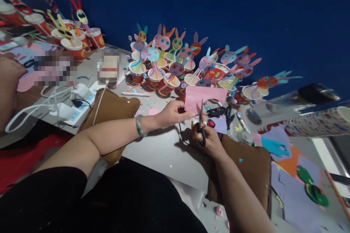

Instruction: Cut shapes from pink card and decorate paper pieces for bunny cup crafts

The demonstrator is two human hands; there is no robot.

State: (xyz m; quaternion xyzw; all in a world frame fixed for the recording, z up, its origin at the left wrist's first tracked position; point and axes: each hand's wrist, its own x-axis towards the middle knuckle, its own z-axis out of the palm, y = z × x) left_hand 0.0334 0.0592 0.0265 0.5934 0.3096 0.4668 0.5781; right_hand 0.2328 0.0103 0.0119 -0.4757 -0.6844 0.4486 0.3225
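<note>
My left hand [175, 112] pinches the lower left corner of a sheet of pink paper [197, 96], raised over the table. A rounded piece is cut out of the sheet's right side, and a small circle outline shows near my fingers. In my right hand [212, 139] is a pair of black-handled scissors [201, 125], fingers in the loops. The blades point up at the paper's lower edge and stand slightly apart. Just behind the sheet, paper cups [168, 84] hold rabbit-like paper heads on coloured sticks.
Brown cushions [116, 107] lie beneath both forearms. At left are a white power strip [82, 107] with cables and another person's hand [12, 67]. Coloured paper sheets [295, 189], a clear bottle [284, 103] and stacked cups [317, 122] occupy the right. A blue wall [218, 3] rises behind.
</note>
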